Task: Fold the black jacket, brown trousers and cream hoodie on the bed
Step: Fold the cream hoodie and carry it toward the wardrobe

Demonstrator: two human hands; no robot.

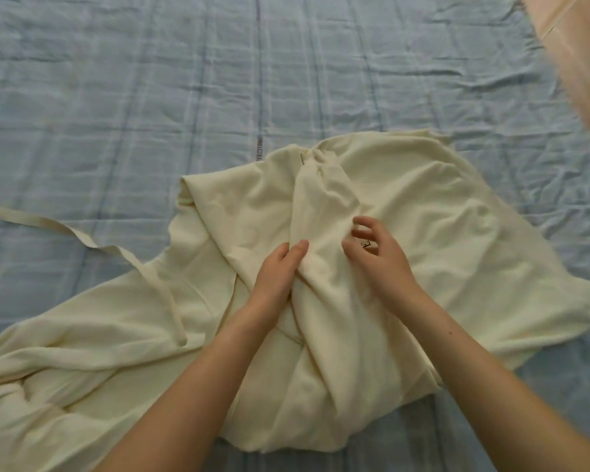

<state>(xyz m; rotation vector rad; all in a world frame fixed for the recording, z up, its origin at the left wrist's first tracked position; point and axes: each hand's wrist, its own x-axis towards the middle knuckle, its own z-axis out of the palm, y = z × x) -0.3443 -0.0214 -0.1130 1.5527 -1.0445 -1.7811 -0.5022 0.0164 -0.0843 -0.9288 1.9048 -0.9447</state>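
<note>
Hoodie (406, 212) lies spread and rumpled across the near middle of the bed (150, 80), on a pale blue checked sheet creased all over. At far left a flat cream cord (58, 228) runs out over the sheet, bends back and crosses the near left cloth, where its end rests. Beside it, one part of the hoodie sprawls toward the lower left corner in soft folds. Nearer the middle, a long bunched fold (321, 206) rises from my hands to a gathered point at the top edge.

My left hand (276, 270) rests palm down on the middle of the hoodie, thumb pressed along that fold and fingers tucked into the cloth: this grip is pinching the hoodie. Just right of it, my right hand (375, 253) hovers with fingers curled and spread, fingertips at the cloth near a small dark printed mark; this grip is loose and not closed on anything.

Further right the hoodie fans out flat to a wide edge. At the top right corner, a blurred peach-coloured cloth (579, 63) crosses the view.
</note>
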